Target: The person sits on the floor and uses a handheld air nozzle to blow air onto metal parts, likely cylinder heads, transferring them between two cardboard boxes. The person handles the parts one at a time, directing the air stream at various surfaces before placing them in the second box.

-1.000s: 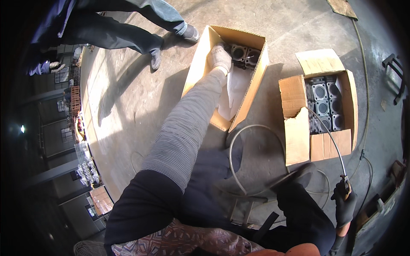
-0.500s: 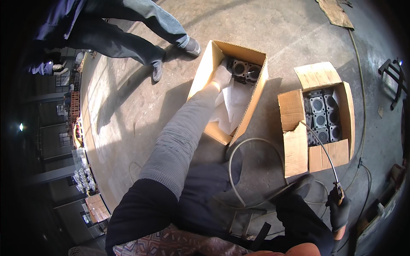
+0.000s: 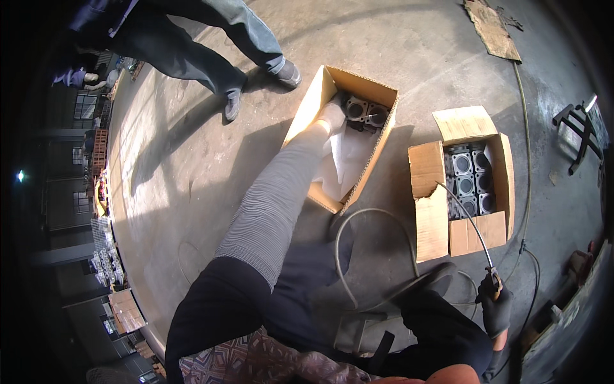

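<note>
My left hand, in a pale glove, reaches into an open cardboard box and rests against the left end of a dark metal cylinder casting. Its fingers are hidden down beside the casting. White sheets line the near part of that box. At the lower right, my dark-gloved right hand is closed round the handle of an air blow gun. The gun's long thin nozzle points up and left, over the flaps of a second box holding several round-bored metal castings.
A hose loops on the concrete floor between the boxes and my feet; another hose runs along the right. Someone's legs stand at upper left. A black metal frame and torn cardboard lie right and far right.
The view has shifted a little, so the boxes sit slightly further left in it. My left hand keeps its place by the casting; my right hand still grips the blow gun.
</note>
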A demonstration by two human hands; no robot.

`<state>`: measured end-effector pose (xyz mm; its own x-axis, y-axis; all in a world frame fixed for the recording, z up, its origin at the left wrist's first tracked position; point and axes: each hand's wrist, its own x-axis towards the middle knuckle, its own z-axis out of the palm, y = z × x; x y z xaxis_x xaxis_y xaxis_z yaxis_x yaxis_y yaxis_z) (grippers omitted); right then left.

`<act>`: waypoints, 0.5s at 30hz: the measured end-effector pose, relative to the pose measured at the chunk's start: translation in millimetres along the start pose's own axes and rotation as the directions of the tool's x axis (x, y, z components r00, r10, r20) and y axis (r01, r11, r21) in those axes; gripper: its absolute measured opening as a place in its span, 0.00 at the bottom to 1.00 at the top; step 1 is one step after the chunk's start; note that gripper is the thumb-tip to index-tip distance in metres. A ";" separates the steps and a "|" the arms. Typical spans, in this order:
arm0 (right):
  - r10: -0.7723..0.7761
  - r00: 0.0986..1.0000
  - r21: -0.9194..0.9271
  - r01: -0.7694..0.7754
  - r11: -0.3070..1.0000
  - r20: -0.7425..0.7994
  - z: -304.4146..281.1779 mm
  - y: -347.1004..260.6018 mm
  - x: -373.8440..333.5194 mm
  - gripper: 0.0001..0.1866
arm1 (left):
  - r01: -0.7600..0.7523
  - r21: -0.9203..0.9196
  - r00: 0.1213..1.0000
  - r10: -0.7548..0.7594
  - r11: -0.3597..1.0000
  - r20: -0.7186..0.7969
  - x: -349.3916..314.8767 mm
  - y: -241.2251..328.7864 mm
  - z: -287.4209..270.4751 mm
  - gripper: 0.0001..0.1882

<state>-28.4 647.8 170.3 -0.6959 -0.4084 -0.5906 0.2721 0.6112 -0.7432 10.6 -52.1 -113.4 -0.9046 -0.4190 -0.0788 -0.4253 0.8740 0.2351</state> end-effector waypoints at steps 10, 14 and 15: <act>0.047 0.998 -0.016 -0.048 0.999 -0.028 4.3 6.1 10.3 0.08 | 0.249 0.154 0.967 -0.238 0.956 -0.087 -24.3 47.5 -36.0 0.19; 0.031 1.000 0.018 -0.031 0.999 -0.006 4.5 6.7 19.6 0.08 | 0.191 0.232 0.982 -0.188 0.954 -0.037 -19.8 54.1 -48.7 0.22; 0.019 1.000 0.091 -0.019 0.996 0.006 4.6 6.4 20.1 0.08 | 0.171 0.199 0.985 -0.166 0.965 -0.041 -20.6 54.0 -50.8 0.23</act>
<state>-37.6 640.4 152.2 -0.6865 -0.4014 -0.6063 0.3446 0.5547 -0.7573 7.8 -8.8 -49.9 -0.8193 -0.5682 -0.0769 -0.5711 0.8206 0.0210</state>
